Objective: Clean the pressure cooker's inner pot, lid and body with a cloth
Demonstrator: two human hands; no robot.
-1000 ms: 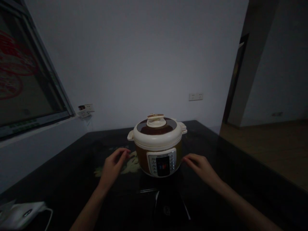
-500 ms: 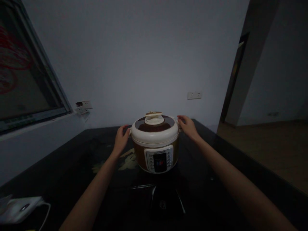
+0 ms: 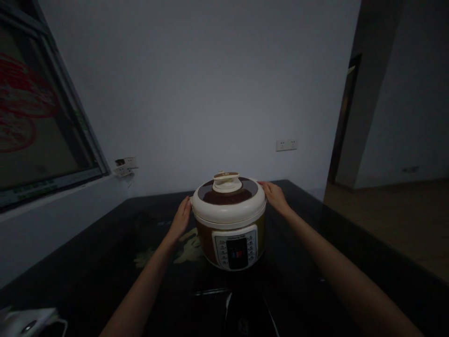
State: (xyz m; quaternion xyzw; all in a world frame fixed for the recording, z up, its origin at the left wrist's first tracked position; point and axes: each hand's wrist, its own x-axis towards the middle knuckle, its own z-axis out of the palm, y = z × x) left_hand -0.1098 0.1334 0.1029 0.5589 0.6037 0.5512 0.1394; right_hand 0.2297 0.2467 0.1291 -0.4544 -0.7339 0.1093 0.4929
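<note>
An electric pressure cooker [image 3: 229, 210] stands upright on a black tabletop, its cream and brown lid on and its control panel [image 3: 236, 248] facing me. At its left side, my left hand [image 3: 182, 215] is closed around the small side handle, which the fingers mostly cover. My right hand [image 3: 275, 197] grips the opposite side handle, with the fingertips behind the lid's rim. On top of the lid sits a cream knob [image 3: 227, 182], touched by neither hand.
The glossy black table [image 3: 291, 290] reaches back to a pale wall with a socket plate [image 3: 286, 145]. A white device [image 3: 28, 322] with a cable lies at the near left corner. In front of the cooker is a dark glossy object [image 3: 250, 313]. A window [image 3: 38, 107] is at left.
My fingers have closed onto both side handles, where before they were more loosely raised. The cooker looks slightly nearer and turned a little, and the whole view has shifted so things appear lower.
</note>
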